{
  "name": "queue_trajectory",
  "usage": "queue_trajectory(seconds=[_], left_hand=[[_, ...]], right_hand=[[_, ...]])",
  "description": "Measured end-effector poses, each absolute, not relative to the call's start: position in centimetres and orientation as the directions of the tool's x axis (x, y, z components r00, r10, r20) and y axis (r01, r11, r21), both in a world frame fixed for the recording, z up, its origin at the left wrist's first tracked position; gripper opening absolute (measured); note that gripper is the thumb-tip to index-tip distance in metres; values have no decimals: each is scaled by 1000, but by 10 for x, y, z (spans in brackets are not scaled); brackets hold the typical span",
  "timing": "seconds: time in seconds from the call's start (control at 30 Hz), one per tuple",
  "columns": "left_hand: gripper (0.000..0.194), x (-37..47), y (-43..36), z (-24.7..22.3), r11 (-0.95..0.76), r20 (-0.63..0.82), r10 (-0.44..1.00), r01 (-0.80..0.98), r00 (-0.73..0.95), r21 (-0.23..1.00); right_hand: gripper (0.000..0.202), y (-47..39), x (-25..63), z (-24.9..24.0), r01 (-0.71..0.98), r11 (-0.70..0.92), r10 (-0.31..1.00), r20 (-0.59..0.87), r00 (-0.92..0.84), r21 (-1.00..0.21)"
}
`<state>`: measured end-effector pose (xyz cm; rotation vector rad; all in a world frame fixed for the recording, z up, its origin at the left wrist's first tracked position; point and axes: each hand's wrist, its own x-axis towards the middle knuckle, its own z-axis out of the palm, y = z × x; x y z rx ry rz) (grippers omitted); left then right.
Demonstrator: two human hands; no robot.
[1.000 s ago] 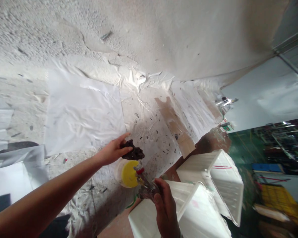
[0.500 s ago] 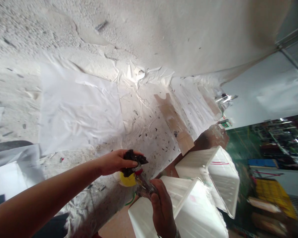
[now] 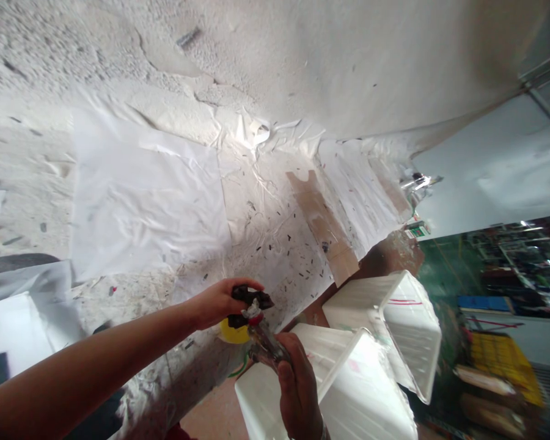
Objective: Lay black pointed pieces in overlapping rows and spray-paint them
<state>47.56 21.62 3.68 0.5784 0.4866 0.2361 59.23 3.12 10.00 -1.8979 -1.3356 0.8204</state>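
Note:
My left hand (image 3: 216,303) is closed around a dark, irregular black part (image 3: 250,296), its fingers and thumb at the part's left side. My right hand (image 3: 299,382) is wrapped round a slim hand tool (image 3: 267,343) with a red band and a pale metal head; its exact kind is not clear. The tool's head touches or lies right against the black part, in front of it. Beneath both hands, a round yellow thing (image 3: 233,332) is partly hidden by the part and the tool.
White sheeting (image 3: 151,201) covers the worktable, strewn with small dark scraps. A strip of brown cardboard (image 3: 327,226) lies to the right. White plastic bins (image 3: 394,330) stand beyond the table's near right edge. A yellow crate (image 3: 504,366) is on the green floor.
My left hand and the black part have turned slightly, and more of the tool's pale head shows. Both hands keep their hold. The view has shifted a little.

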Motion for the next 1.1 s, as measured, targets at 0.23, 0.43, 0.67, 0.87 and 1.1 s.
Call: queue_trajectory(seconds=[0.23, 0.43, 0.67, 0.87, 1.1], left_hand=[[38, 473, 227, 22, 790, -480, 543, -227, 689, 569], [50, 492, 278, 12, 70, -212, 839, 288, 500, 955], [75, 511, 311, -10, -274, -241, 775, 655, 584, 704], [53, 465, 279, -20, -47, -136, 867, 350, 479, 936], [18, 354, 197, -13, 56, -184, 908, 325, 378, 944]], right_hand=[[26, 34, 596, 100, 561, -245, 957, -106, 270, -791], [29, 31, 597, 98, 590, -248, 953, -86, 290, -768], [40, 26, 597, 89, 731, -225, 939, 58, 340, -644], [58, 23, 614, 80, 693, -266, 925, 24, 379, -670], [70, 22, 642, 68, 644, -252, 946, -42, 323, -722]])
